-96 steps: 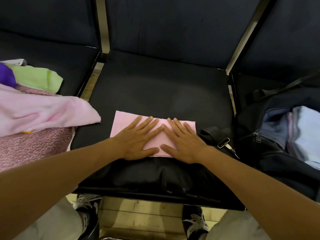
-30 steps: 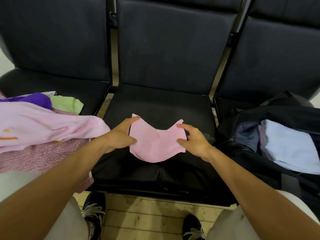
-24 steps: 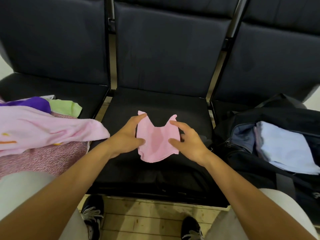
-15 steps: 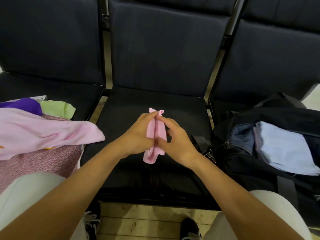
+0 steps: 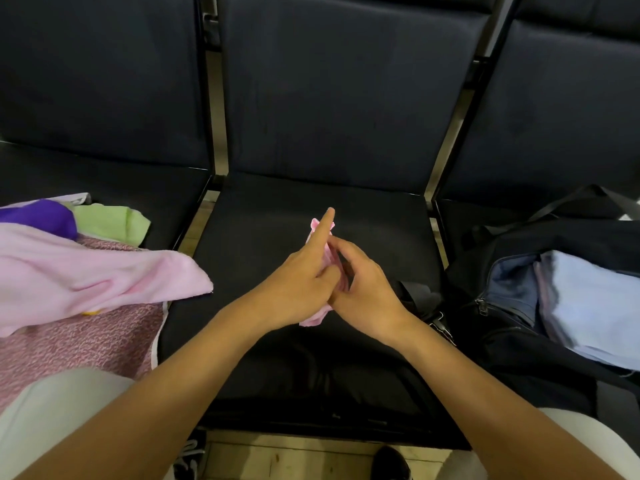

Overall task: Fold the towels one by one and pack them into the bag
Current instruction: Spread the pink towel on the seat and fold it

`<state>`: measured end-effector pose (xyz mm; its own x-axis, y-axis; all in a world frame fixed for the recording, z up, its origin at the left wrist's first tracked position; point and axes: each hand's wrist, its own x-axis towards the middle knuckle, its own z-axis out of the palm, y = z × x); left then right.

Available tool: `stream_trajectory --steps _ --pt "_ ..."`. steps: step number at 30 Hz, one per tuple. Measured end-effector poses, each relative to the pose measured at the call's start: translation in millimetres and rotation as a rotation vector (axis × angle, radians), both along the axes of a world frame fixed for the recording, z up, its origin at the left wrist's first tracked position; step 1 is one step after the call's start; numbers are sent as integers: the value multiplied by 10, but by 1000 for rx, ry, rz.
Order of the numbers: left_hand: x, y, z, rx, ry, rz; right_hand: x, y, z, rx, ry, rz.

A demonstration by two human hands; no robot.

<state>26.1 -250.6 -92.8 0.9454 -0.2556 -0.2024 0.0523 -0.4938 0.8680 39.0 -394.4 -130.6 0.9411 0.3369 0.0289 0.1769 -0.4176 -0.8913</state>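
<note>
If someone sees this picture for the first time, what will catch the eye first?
Two hands meet over the middle seat: the left hand and right hand pinch a small pink towel between them, left forefinger pointing away. On the left seat lies a pile of unfolded towels; on the right, an open black bag holds folded pale blue cloth.

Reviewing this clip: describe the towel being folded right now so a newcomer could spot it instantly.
Of the three black seats, look at the middle seat. Above its cushion the left hand and right hand pinch a small pink towel folded narrow between them. Unlike the larger pink towel lying on the left pile, it is held up.
</note>
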Motion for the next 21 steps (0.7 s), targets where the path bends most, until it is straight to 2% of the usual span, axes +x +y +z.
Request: stream_trajectory --steps 8,13,21 --pt "130 173 -32 -131 -50 110 92 17 -35 -10 -181 -68" --pt "233 342 9 34 -152 140 126 -15 -27 -73 -184 -29" --pt "301 519 38 291 -332 113 96 28 7 -39 -164 63"
